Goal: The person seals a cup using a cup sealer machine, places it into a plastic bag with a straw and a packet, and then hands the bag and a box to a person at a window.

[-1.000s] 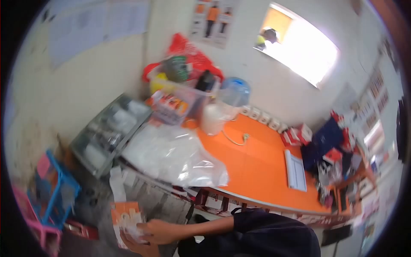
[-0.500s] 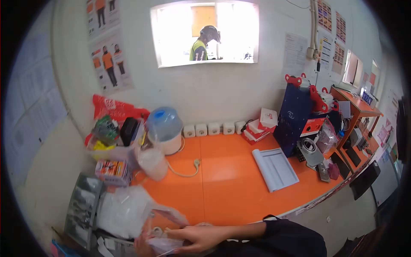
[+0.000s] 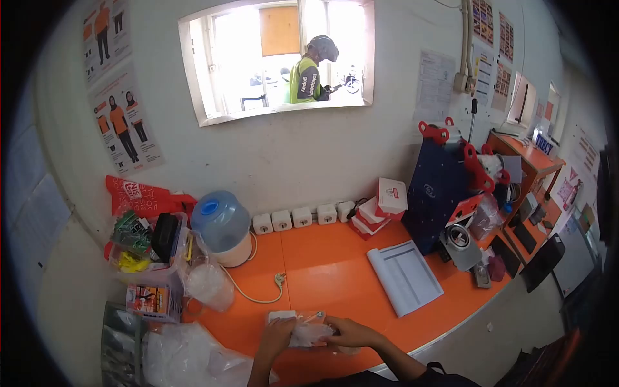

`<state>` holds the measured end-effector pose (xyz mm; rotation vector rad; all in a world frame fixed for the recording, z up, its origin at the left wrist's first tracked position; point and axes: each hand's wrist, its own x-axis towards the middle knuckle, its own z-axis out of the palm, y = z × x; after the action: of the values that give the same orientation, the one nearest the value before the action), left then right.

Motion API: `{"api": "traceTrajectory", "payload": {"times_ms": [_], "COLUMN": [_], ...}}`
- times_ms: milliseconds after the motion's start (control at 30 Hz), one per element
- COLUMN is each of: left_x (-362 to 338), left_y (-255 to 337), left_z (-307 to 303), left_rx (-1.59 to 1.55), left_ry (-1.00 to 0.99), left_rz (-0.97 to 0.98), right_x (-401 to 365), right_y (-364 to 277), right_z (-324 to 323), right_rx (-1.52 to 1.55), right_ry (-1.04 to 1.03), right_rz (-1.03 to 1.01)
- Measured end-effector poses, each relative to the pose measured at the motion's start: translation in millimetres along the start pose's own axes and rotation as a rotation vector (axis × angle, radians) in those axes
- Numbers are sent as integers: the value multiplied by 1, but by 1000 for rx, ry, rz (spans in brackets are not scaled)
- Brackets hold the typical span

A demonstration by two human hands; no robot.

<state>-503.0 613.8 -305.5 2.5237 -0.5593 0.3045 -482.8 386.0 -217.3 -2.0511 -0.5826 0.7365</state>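
Above the front of the orange table, both hands hold one clear plastic bag. At its left side is my left hand, the fingers closed on the plastic next to a small white block-shaped piece. My right hand grips the right side, fingers bent over the crumpled film. Some small contents show through the plastic, but I cannot make out their kind. Left of my left arm lies a heap of clear plastic bags.
A blue water jug on a white base stands at the back left, its plug and cord on the table. Left is a filled plastic bin. An open notebook, red-white boxes and a dark blue panel stand right. Outside the window is a helmeted person.
My hands have moved right, away from the heap of bags, with the plastic bag now between them over the table. The head view has shifted, showing more of the window.
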Motion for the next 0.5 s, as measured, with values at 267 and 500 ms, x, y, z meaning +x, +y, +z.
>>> {"api": "traceTrajectory", "payload": {"times_ms": [267, 500], "left_x": [8, -5], "left_y": [-17, -23], "left_z": [41, 95], "left_rx": [28, 6], "left_ry": [117, 398], "left_rz": [-214, -401], "right_x": [59, 61], "right_y": [70, 43], "right_z": [7, -5], "right_rx": [-62, 478], "right_ry": [300, 184], "right_rz": [-26, 82]}}
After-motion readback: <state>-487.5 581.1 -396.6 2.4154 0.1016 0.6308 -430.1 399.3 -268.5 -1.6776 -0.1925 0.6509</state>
